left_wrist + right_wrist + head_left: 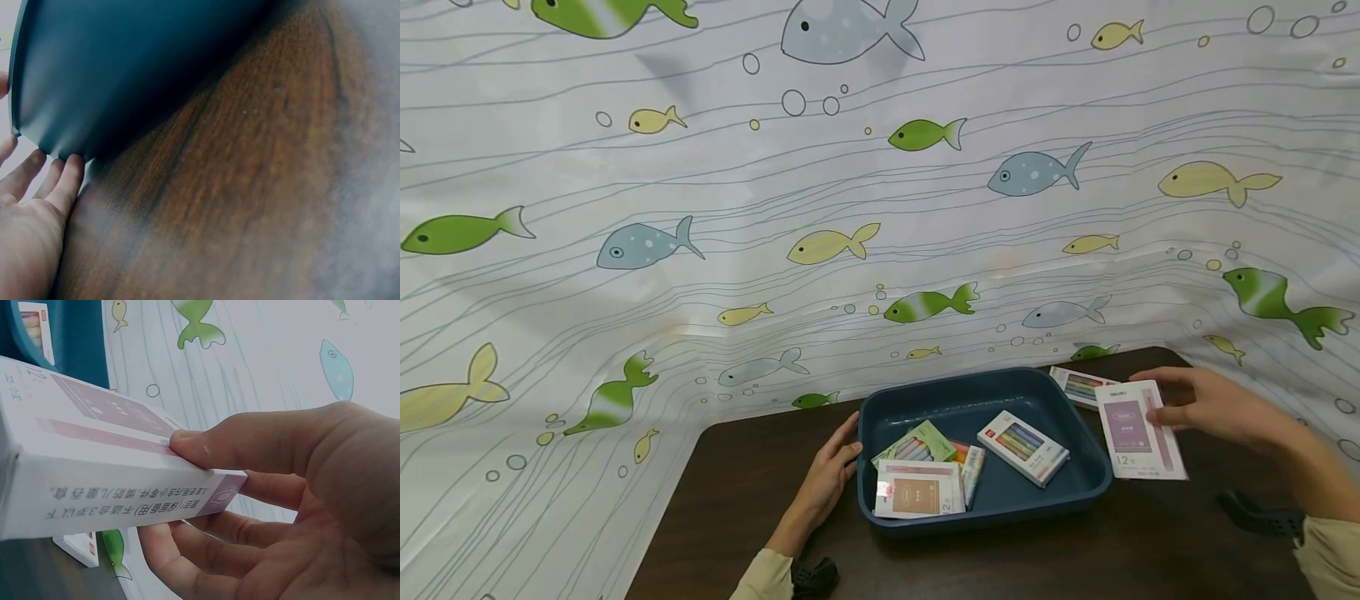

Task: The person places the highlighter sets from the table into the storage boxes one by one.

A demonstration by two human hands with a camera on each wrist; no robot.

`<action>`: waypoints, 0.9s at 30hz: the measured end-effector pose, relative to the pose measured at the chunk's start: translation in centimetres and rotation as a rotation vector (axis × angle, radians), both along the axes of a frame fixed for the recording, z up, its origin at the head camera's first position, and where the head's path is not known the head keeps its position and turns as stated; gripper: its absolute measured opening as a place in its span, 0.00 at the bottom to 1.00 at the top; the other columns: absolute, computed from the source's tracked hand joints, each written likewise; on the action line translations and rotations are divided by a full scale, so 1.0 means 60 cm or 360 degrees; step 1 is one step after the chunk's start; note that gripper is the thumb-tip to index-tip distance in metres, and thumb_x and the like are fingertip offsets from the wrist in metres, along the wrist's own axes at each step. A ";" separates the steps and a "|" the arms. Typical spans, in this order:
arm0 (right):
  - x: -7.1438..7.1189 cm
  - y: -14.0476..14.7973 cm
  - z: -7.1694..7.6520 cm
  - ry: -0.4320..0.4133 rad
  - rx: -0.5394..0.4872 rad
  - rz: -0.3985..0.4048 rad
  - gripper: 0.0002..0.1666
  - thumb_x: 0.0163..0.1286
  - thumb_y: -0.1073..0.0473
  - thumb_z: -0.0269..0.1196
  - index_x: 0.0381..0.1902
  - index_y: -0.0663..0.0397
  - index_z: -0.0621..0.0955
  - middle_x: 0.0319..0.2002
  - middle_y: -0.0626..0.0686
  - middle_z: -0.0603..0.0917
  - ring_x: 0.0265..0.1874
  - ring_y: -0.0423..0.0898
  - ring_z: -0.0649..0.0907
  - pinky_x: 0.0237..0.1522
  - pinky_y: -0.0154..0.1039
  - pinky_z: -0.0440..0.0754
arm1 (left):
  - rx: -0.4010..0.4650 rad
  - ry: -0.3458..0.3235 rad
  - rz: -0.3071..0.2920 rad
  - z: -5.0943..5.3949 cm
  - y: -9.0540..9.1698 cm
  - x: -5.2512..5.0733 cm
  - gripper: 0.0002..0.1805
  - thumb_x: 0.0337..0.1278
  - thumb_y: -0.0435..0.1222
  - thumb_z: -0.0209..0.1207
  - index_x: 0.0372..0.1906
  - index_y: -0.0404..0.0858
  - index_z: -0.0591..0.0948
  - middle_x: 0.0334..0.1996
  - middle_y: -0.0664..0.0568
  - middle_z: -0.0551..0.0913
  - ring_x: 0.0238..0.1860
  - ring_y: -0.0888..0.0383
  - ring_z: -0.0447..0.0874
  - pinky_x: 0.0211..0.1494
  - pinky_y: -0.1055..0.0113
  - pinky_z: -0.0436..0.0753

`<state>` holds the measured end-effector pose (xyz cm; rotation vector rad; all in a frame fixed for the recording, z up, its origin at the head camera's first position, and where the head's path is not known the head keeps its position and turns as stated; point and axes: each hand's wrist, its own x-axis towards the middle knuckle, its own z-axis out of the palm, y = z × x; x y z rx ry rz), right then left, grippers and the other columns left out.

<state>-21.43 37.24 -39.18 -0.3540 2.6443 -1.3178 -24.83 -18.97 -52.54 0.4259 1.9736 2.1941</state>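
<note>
A dark blue tray [977, 518] stands on the table with several small boxes inside. My left hand [826, 479] rests against its left side; in the left wrist view, fairly straight fingers [74, 170] touch the outer wall. To the right of the tray, my right hand [1206, 408] holds up a white box with a purple panel [1138, 462], marked 12. The right wrist view has the thumb on the face of that box [112, 494] and the other fingers behind it. What the held box contains is hidden.
In the tray lie a white box with an orange-brown panel [917, 492], a green box [925, 442] and a box of coloured sticks [1022, 447]. Another such box [1081, 388] lies on the dark wooden table [730, 475] behind the held one. A fish-patterned sheet [850, 192] hangs behind.
</note>
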 end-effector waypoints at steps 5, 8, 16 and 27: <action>0.006 0.001 0.008 0.0048 0.0033 0.0004 0.40 0.69 0.60 0.68 0.71 0.74 0.65 0.52 0.65 0.79 0.38 0.53 0.83 0.35 0.46 0.84 | -0.0005 0.0002 -0.0003 -0.001 0.000 -0.001 0.33 0.79 0.40 0.52 0.81 0.51 0.57 0.80 0.48 0.49 0.75 0.45 0.58 0.71 0.51 0.66; 0.008 0.001 0.009 0.0058 0.0016 0.0014 0.39 0.69 0.61 0.68 0.71 0.73 0.65 0.52 0.65 0.79 0.38 0.52 0.83 0.35 0.45 0.84 | 0.0003 0.0005 -0.0008 -0.001 -0.001 -0.001 0.33 0.79 0.40 0.52 0.81 0.51 0.57 0.80 0.49 0.49 0.75 0.45 0.58 0.70 0.52 0.67; 0.009 -0.004 0.012 0.0077 0.0033 -0.0035 0.43 0.67 0.59 0.70 0.70 0.75 0.65 0.52 0.67 0.79 0.37 0.53 0.83 0.33 0.44 0.84 | 0.0013 0.0008 -0.0016 -0.001 0.000 0.001 0.33 0.79 0.39 0.52 0.82 0.50 0.57 0.80 0.49 0.49 0.75 0.45 0.58 0.69 0.54 0.68; 0.012 -0.002 0.015 0.0108 -0.0007 -0.0035 0.43 0.69 0.59 0.70 0.71 0.74 0.64 0.48 0.62 0.81 0.37 0.52 0.83 0.36 0.47 0.85 | 0.0012 0.0009 -0.0017 -0.001 0.000 0.001 0.32 0.79 0.39 0.52 0.81 0.51 0.57 0.80 0.50 0.49 0.75 0.46 0.57 0.70 0.52 0.67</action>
